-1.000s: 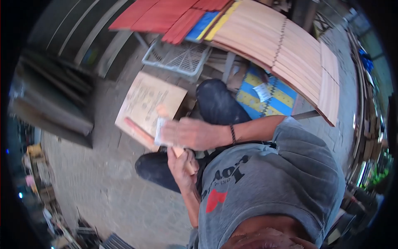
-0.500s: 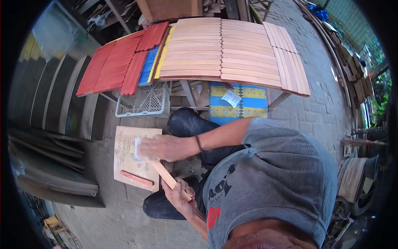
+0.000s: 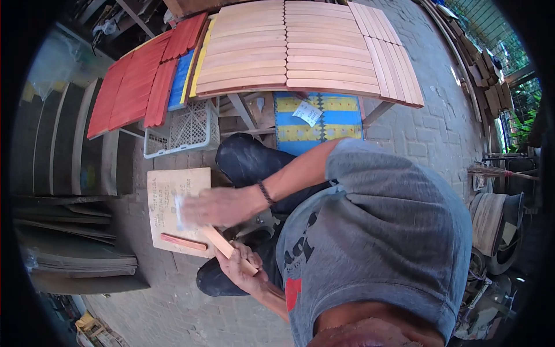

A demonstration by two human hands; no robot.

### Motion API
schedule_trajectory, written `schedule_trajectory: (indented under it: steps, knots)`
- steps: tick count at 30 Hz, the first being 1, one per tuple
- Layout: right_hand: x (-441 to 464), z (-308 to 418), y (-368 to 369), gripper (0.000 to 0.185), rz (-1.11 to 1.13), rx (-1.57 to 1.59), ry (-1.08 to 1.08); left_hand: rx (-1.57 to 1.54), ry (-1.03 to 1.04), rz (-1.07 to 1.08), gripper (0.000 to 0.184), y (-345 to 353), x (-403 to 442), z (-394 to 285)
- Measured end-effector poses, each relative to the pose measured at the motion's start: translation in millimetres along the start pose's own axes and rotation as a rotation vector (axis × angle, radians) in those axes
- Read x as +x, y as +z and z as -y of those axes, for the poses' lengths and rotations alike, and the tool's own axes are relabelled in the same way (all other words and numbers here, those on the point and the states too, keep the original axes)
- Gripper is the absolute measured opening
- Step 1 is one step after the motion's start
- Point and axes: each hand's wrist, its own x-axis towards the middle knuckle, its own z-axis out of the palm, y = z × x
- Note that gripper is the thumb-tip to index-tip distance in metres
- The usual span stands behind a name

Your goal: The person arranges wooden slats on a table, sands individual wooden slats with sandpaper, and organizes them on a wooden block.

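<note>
My left hand (image 3: 238, 263) is closed around the lower part of a pale wooden slat (image 3: 218, 240), which slants up toward my other hand. My right hand (image 3: 222, 207), with a dark bracelet at the wrist, is smeared by motion over the slat's upper end. Under its fingers shows the edge of a white sheet-like piece (image 3: 180, 213), too blurred to name exactly. Beneath both lies a light board (image 3: 198, 176) with dark lettering. On that board rests a reddish wooden slat (image 3: 184, 242).
A low table ahead carries rows of bare wooden slats (image 3: 243, 55) and red-painted slats (image 3: 133, 87). Below stand a white plastic crate (image 3: 180, 144) and a blue-yellow mat (image 3: 347, 118) with a paper on it. Dark stacked sheets (image 3: 75, 248) lie left, a cable reel (image 3: 488, 225) right.
The whole view has shifted, so the table and board appear higher and farther left. My right hand stays blurred over the slat's upper end; my left hand keeps its hold.
</note>
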Motion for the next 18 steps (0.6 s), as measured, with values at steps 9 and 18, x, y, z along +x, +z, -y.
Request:
schedule_trajectory:
  steps: [9, 18]
  knots:
    - [2, -23, 20, 0.053, -0.051, -0.076, 0.042, 0.012, -0.001, -0.002, 0.054, 8, 0, 1]
    - [9, -32, 12, 0.049, -0.148, 0.055, 0.034, 0.056, 0.03, 0.015, 0.058, 8, -1, -1]
